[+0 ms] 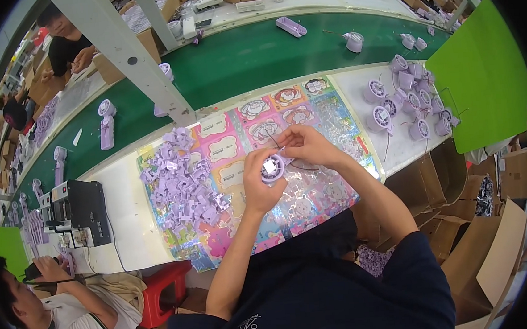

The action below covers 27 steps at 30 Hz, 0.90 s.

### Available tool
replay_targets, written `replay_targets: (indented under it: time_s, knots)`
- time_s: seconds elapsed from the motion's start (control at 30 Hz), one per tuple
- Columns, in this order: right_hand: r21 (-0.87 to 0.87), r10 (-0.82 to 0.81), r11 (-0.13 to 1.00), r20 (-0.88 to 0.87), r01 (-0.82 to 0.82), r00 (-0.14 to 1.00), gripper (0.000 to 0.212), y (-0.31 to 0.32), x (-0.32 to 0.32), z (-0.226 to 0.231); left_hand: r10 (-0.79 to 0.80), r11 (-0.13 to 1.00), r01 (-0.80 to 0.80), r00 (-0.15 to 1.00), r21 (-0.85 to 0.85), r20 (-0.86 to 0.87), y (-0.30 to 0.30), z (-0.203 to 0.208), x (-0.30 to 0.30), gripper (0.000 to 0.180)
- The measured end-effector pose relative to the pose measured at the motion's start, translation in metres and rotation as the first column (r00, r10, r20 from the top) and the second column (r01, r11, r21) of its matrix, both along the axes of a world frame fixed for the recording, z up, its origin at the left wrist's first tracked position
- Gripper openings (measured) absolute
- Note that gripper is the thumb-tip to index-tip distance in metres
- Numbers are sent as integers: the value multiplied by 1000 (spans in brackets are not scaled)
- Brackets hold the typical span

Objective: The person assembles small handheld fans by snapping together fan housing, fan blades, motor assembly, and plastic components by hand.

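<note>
My left hand (261,183) is closed around a round lavender fan housing (272,169) with a white square at its centre. At the housing's upper right side, my right hand (309,146) pinches a small lavender plastic piece (286,156), mostly covered by the fingers. Whether this piece is joined to the housing cannot be made out. A thin dark wire (273,140) sticks up between the hands. Both hands are above a worktop covered with colourful printed sheets (225,149). Left of them lies a heap of small lavender plastic parts (184,183).
Several wired lavender fan housings (419,129) stand at the right, beside a green panel (485,73). Beyond the worktop runs a green conveyor belt (237,61) carrying lavender parts. A white post (138,63) rises at its near edge. A co-worker (83,308) sits at the left near a black machine (85,212).
</note>
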State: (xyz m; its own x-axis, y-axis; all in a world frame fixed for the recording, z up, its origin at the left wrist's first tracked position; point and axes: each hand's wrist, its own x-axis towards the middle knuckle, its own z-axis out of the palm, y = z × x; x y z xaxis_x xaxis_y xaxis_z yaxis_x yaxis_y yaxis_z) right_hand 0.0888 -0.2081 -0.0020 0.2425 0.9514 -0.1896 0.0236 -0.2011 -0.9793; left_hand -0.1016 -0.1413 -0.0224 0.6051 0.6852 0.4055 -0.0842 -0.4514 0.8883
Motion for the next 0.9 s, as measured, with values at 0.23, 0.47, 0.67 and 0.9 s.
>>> replay_targets:
  time_s: [0.23, 0.47, 0.67, 0.9]
  knots:
    - [-83, 45, 996, 23, -43, 999, 24, -6, -6, 3, 11, 1000, -12, 1000, 27, 28, -1, -3, -1, 52]
    - [51, 2, 999, 219, -13, 976, 21, -18, -26, 21, -60, 976, 89, 987, -199, 146, 5, -12, -4, 42]
    - [226, -87, 974, 484, -29, 871, 30, -29, -45, 46, -118, 860, 162, 986, -484, 121, 6, -1, -4, 25]
    - [182, -126, 980, 283, 76, 951, 32, -32, -45, 29, 12, 900, 65, 985, -431, 175, -4, -15, 6, 10]
